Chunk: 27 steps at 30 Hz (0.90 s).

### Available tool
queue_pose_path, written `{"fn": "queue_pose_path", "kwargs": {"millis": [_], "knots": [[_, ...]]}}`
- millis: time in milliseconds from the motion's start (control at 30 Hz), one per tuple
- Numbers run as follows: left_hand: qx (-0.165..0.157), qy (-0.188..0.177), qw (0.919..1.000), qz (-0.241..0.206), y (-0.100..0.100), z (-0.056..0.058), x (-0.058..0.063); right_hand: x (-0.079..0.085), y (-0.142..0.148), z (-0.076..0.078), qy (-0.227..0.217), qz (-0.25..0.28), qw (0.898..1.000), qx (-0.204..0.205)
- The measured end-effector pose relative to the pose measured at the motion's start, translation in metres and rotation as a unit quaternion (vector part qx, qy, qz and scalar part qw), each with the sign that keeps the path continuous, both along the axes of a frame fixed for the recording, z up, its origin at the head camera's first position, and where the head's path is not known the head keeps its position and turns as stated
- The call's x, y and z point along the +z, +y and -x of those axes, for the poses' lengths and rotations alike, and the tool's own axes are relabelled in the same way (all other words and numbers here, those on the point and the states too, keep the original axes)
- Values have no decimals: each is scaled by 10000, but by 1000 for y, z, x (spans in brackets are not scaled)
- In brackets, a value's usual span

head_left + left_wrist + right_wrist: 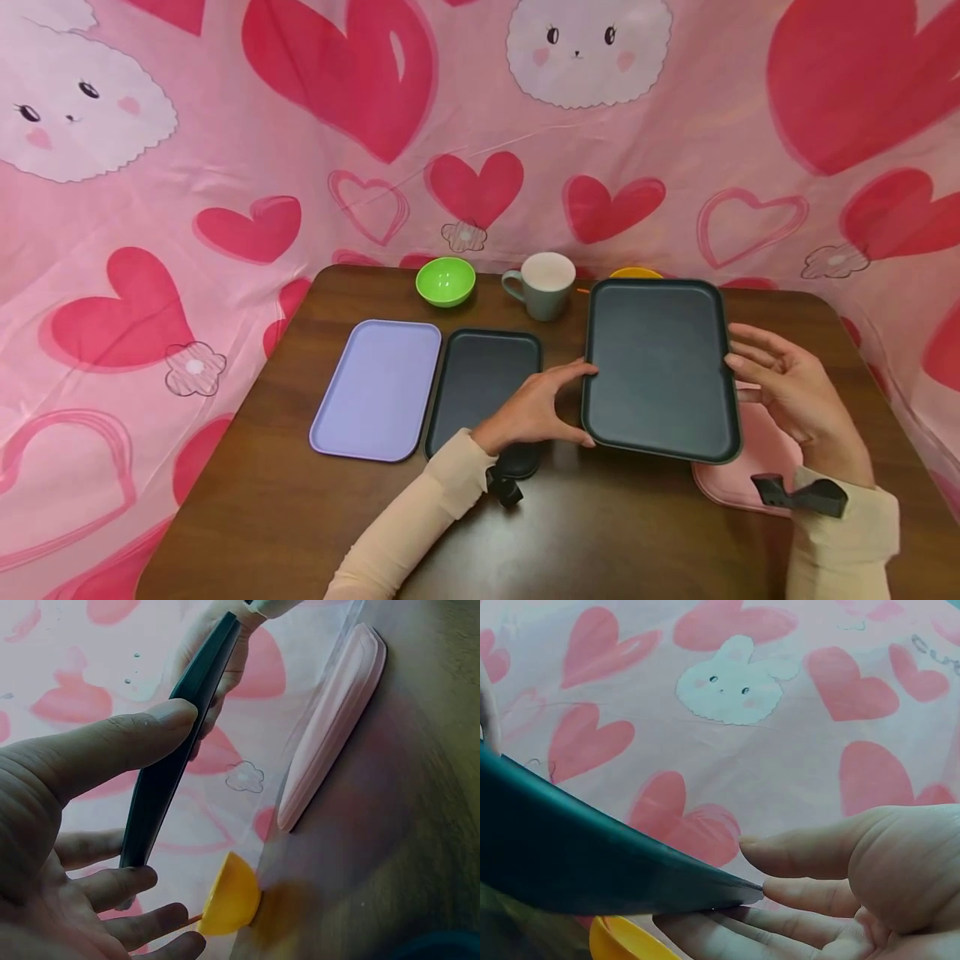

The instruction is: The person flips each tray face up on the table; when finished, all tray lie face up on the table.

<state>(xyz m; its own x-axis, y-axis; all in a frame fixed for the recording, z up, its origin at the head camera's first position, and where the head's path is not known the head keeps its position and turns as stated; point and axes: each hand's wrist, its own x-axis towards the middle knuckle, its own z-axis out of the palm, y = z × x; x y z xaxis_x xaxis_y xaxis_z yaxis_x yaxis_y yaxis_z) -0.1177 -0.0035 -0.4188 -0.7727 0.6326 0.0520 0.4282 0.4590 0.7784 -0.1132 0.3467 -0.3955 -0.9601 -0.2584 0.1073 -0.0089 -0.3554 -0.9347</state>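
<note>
left hand (532, 408) pinches dark tray (660, 371) | right hand (806, 404) loose, fingers under edge (thumb clear) | tray between hands, long axis forward

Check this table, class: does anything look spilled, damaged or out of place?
Nothing visible looks spilled or damaged. Only the raised dark tray stands out: the left hand and right hand hold it tilted above the table, while the lilac tray and other dark tray lie flat. The mug stands upright.

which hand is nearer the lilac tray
Left. The left hand is right of the lilac tray, holding the raised tray; the right hand is farther right, at that tray's other side.
</note>
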Motion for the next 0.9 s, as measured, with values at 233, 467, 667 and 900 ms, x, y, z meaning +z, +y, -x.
{"fn": "queue_pose_path", "kwargs": {"millis": [233,467,667,900], "knots": [[-23,7,9997,234,-7,-4,1,-2,-4,2,-149,-67,9991,404],[45,100,9984,557,-11,-9,-2,-7,-7,5,-344,-601,9967,428],[79,87,9971,752,-14,-12,-8,-15,-13,4,-413,-1041,9931,334],[112,77,9951,980,-18,-13,-10,-22,-20,5,-398,-1422,9884,350]]}}
